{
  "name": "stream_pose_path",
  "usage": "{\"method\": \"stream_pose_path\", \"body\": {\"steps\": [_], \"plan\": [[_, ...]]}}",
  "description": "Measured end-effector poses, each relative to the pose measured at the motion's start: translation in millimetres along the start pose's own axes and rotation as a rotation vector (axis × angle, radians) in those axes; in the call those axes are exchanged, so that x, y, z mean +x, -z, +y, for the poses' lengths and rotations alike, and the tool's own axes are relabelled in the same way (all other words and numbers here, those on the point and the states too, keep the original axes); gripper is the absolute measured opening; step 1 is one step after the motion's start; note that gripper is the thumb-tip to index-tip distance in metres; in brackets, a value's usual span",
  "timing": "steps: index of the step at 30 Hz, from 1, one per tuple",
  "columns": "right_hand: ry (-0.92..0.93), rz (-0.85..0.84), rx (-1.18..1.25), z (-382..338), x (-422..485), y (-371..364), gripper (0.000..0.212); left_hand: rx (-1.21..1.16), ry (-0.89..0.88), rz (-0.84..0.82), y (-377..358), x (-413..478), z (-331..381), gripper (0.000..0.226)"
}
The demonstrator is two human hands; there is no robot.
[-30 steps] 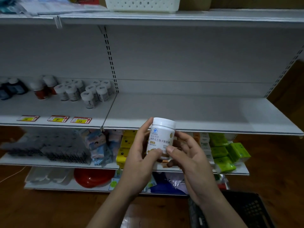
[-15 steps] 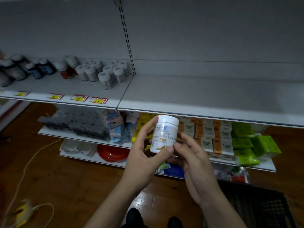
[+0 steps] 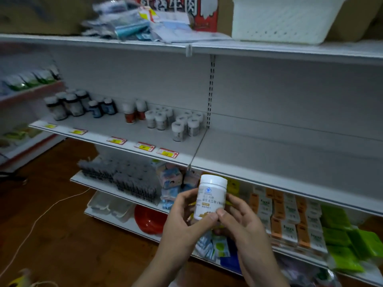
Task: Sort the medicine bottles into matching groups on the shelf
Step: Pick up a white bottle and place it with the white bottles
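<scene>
A white medicine bottle point(image 3: 211, 195) with a white cap and a blue-and-gold label stands upright between both hands, below the front edge of the middle shelf point(image 3: 269, 154). My left hand point(image 3: 182, 220) grips its left side, thumb across the lower label. My right hand point(image 3: 242, 224) holds its right side, thumb tip pressed near the base. On the shelf's left half stand grouped bottles: white-capped grey ones point(image 3: 186, 124), two red ones point(image 3: 134, 112), small blue ones point(image 3: 102, 107) and dark ones point(image 3: 66, 104).
The right half of the middle shelf is bare. A white perforated basket point(image 3: 284, 19) and loose packets point(image 3: 132, 23) sit on the top shelf. Lower shelves hold orange-white boxes point(image 3: 286, 216), green packs point(image 3: 344, 241) and a red bowl point(image 3: 148, 221). A cord point(image 3: 41, 216) lies on the wooden floor.
The view has swung up and to the left, so the top shelf and more bottles at the left show. Both hands hold the white bottle as before.
</scene>
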State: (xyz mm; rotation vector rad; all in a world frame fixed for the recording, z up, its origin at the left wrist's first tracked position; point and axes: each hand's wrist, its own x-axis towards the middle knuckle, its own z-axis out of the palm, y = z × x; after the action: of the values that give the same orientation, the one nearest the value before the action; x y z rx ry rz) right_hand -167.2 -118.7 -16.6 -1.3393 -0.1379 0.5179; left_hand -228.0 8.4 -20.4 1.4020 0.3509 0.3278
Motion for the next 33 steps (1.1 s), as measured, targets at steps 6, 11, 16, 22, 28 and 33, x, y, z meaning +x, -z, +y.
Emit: {"method": "stream_pose_path", "body": {"steps": [6, 11, 16, 22, 28, 33], "plan": [[-0.023, -0.025, -0.038, 16, 13, -81, 0.035, -0.045, -0.005, 0.024, 85, 1, 7, 0.070], [-0.022, -0.061, -0.060, 28, 20, -144, 0.034, -0.046, 0.008, 0.031, 149, 2, 15, 0.069], [-0.016, -0.104, -0.099, 34, 27, -193, 0.031, -0.011, 0.022, 0.041, 204, 4, 17, 0.062], [-0.055, -0.098, -0.152, 47, 50, -221, 0.029, -0.008, 0.033, 0.047, 242, 25, 9, 0.055], [-0.092, -0.049, -0.164, 60, 104, -233, 0.030, 0.040, 0.109, 0.048, 262, 78, -7, 0.056], [-0.039, -0.027, -0.198, 67, 175, -250, 0.034, 0.206, 0.106, 0.056, 275, 149, -3, 0.063]]}}
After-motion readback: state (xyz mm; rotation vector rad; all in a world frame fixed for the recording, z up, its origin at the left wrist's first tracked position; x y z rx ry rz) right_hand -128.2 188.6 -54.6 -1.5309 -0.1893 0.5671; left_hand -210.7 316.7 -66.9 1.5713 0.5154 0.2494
